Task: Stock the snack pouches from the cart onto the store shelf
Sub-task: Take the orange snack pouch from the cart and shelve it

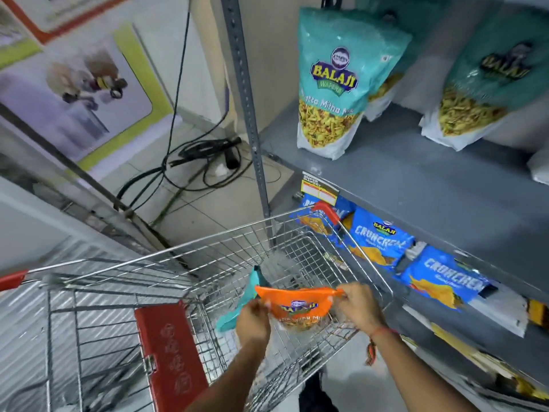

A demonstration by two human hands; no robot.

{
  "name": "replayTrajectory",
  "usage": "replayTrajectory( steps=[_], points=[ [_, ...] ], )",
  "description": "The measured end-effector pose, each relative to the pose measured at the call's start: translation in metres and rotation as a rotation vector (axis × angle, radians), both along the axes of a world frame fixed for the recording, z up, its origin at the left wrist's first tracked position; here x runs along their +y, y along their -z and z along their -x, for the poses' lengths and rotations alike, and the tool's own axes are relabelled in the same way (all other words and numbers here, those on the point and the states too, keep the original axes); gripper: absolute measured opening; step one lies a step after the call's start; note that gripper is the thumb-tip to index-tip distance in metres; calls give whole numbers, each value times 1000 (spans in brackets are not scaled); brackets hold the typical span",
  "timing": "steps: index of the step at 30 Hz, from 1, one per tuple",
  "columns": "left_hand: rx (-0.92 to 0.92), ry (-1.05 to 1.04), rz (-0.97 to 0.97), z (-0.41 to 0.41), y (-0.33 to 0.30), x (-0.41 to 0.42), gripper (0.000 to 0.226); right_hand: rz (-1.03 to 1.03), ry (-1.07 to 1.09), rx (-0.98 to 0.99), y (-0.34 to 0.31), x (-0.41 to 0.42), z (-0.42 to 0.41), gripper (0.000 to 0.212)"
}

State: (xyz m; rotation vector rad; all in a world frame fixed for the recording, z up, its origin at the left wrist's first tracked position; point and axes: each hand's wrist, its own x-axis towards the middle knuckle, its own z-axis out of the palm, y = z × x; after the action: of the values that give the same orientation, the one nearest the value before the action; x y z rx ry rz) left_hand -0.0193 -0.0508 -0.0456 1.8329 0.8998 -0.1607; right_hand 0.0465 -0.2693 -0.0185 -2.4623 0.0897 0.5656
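Note:
An orange snack pouch [300,304] hangs over the wire cart [184,260], held by its top corners. My left hand [252,319] grips the left corner and my right hand [361,307] pinches the right corner. A teal pouch [237,310] stands in the cart just behind my left hand, partly hidden by it. On the grey shelf [416,179] to the right stand teal pouches: one [335,84] at the front left, another [487,84] further right, a third half hidden behind the first.
Blue chip bags [377,239] line the lower shelf beside the cart's right rim. The shelf's perforated steel upright [246,93] rises behind the cart. Black cables [205,156] lie on the tiled floor. The cart's red child-seat flap [169,349] is near me.

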Motion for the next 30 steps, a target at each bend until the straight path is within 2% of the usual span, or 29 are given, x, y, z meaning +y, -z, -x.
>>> replayTrajectory(
  steps=[2,7,12,16,20,23,25,30],
  points=[
    [-106,51,21,-5,-21,5,28,-56,72,-71,-24,-1,3,25],
    [-331,215,-80,-18,-112,10,30,-223,188,-267,-99,-11,16,28],
    [-599,340,-140,-46,-220,8,26,-415,315,-460,-229,-19,37,29],
    [-779,440,-117,-60,-326,-6,19,-428,353,-666,-332,-38,54,21],
    [-831,521,51,-65,-413,-29,17,-431,402,-814,-410,-64,68,19],
    [-856,552,93,-61,-453,-49,13,-477,413,-856,-446,-79,80,15],
    [-859,557,112,-58,-466,-62,10,-504,416,-867,-460,-86,92,10],
    [-828,600,132,-57,-467,-90,13,-522,451,-875,-459,-113,102,14]
  ],
)
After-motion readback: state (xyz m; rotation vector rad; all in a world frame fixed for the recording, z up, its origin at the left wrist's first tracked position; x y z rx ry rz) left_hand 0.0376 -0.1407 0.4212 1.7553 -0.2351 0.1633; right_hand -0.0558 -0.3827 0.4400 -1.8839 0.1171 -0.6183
